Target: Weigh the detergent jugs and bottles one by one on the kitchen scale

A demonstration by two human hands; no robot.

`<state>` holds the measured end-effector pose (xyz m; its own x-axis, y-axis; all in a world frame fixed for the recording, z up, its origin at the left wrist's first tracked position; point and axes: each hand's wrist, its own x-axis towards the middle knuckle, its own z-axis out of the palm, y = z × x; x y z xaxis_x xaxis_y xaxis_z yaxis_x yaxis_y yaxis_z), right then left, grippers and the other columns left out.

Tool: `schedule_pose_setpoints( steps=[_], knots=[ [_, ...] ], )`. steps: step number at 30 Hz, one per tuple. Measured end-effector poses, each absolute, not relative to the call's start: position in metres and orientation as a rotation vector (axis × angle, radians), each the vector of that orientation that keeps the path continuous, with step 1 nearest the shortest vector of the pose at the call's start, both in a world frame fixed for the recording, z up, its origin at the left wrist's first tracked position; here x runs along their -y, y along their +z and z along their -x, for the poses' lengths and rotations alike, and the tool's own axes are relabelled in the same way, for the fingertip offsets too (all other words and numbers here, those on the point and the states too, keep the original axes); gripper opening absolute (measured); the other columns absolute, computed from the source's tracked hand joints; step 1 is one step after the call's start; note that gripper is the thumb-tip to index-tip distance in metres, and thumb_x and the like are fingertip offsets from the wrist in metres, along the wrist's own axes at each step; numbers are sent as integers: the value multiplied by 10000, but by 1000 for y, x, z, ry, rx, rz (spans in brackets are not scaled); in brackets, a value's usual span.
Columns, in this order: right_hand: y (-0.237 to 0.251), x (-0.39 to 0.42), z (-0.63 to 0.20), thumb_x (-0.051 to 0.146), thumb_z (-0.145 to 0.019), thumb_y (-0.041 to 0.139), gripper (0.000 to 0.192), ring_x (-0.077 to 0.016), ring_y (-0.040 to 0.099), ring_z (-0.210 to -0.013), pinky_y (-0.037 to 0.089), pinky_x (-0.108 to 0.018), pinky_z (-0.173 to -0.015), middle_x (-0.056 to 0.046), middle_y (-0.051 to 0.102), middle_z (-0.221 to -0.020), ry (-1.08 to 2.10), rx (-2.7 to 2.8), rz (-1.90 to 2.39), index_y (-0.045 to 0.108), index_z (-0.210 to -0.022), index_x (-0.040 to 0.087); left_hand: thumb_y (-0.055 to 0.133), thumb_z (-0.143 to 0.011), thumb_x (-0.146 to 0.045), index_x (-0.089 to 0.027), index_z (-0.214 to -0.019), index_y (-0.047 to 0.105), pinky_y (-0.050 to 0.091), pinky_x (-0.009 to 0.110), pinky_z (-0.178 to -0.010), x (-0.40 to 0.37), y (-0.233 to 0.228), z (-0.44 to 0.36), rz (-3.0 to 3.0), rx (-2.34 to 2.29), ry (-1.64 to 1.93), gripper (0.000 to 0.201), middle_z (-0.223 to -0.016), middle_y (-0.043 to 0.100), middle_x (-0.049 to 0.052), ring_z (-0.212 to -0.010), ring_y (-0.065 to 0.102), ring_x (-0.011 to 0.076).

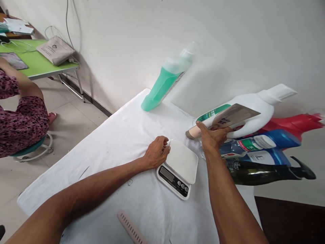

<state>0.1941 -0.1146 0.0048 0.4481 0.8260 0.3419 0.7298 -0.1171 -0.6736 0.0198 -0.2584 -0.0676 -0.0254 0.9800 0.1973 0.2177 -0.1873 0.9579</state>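
Note:
A white kitchen scale [179, 166] lies on the white cloth of the table [114, 149]. My left hand [157, 151] rests with curled fingers against the scale's left edge. My right hand [212, 137] grips a beige and tan bottle [233, 117], held tilted just beyond the scale. Behind it stand a white bottle [256, 106], a red bottle [294, 122], blue bottles [264, 144] and a dark glass pump bottle [259, 171]. A green bottle [165, 79] stands apart near the wall.
A pink strap [130, 228] lies on the cloth near the front edge. At the left a person in a patterned sleeve [17, 118] sits on a stool by a green table [38, 62] with a bag and cables on it.

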Motion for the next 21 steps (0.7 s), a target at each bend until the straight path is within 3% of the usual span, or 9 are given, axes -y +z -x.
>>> schedule_pose_setpoints(
  steps=[6, 10, 14, 16, 19, 21],
  knots=[
    [16, 138, -181, 320, -625, 828, 811, -394, 429, -1388, 364, -510, -1188, -260, 477, -1388, 92, 1312, 1886, 394, -1288, 146, 507, -916, -213, -177, -1111, 494, 549, 396, -908, 260, -66, -19, -1486, -1312, 1262, 199, -1100, 615, 108, -977, 622, 202],
    [28, 161, -172, 353, -667, 782, 968, -425, 258, -1499, 255, -538, -1246, -314, 269, -1540, 7, 1419, 1806, 277, -1454, 98, 500, -918, -216, -182, -1107, 490, 551, 385, -896, 260, -67, -19, -1482, -1303, 1267, 192, -1108, 611, 108, -978, 620, 202],
    [41, 169, -143, 435, -761, 722, 1006, -390, 112, -1546, 110, -544, -1280, -302, 141, -1605, -150, 1654, 1536, 187, -1521, 49, 494, -918, -216, -176, -1107, 491, 539, 384, -904, 260, -68, -20, -1485, -1311, 1259, 193, -1123, 609, 113, -971, 614, 199],
    [43, 162, -112, 470, -755, 744, 1008, -377, 144, -1534, 122, -573, -1267, -278, 178, -1598, -89, 1740, 1432, 200, -1511, 82, 503, -909, -207, -183, -1096, 491, 533, 386, -906, 260, -70, -21, -1495, -1325, 1266, 189, -1106, 615, 101, -962, 608, 197],
    [40, 143, -48, 514, -720, 782, 900, -355, 401, -1378, 316, -563, -1189, -233, 407, -1411, 238, 1773, 1376, 333, -1385, 107, 508, -890, -179, -189, -1083, 491, 531, 390, -900, 257, -74, -22, -1517, -1339, 1295, 195, -1065, 620, 86, -954, 603, 199],
    [37, 127, -3, 536, -708, 803, 857, -344, 428, -1336, 379, -534, -1147, -219, 421, -1371, 387, 1731, 1395, 378, -1325, 119, 516, -872, -166, -189, -1058, 505, 536, 400, -881, 255, -76, -23, -1545, -1337, 1309, 188, -1052, 623, 92, -959, 605, 214]
  ],
)
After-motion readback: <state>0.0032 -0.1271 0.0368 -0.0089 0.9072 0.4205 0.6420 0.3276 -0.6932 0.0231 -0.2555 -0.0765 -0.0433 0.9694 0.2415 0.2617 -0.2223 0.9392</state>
